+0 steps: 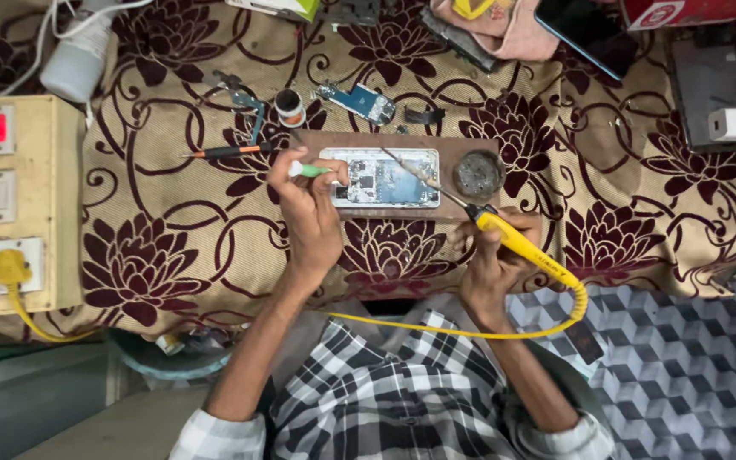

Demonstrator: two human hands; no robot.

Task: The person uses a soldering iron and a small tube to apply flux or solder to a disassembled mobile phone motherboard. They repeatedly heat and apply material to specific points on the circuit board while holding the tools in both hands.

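Centrally, an opened smartphone (382, 178) with its circuit board exposed is laid flat on a brown wooden block (317, 141) atop the maroon-flowered cloth (172, 221). A green-handled tool (308, 169) is pinched in the closed fingers of the left hand (307, 209), its working end hidden at the phone's left edge. A yellow soldering iron (504, 236) is gripped pen-style in the closed right hand (491, 255), its tip (393, 158) angled over the board's upper middle; whether contact is made cannot be told. A round tin of dark flux or paste (478, 174) is set just beside the phone on the block. Listed behind: an orange-and-black screwdriver (227, 151), a small round pot (289, 106), a loose blue circuit board (358, 102), metal tweezers (244, 100). A switchboard (10, 196) with yellow plug (8, 267) is noted at left. For sound work, both wrists are best braced, the tip applied briefly, and the yellow cord (436, 328) kept slack.
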